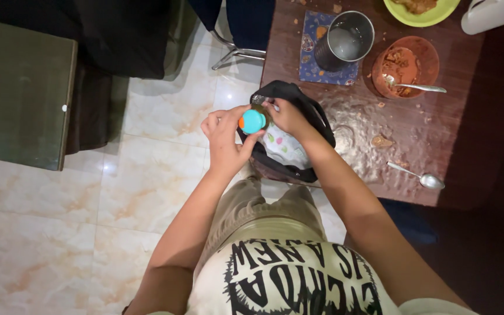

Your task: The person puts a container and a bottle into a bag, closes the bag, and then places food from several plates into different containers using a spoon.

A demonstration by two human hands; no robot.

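At frame centre my left hand [224, 137] clamps the blue-capped bottle [252, 121], half inside the black bag [316, 119]; my right hand [287, 115] pinches the bag's rim; bottle not fully in

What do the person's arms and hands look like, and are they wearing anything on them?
Both arms are bare all the way down: no long sleeves, no gloves, and no watch or bracelet that shows. The left hand and right hand have short nails and no rings that can be made out. The person wears a pale short-sleeved shirt with big black lettering, and khaki trousers.
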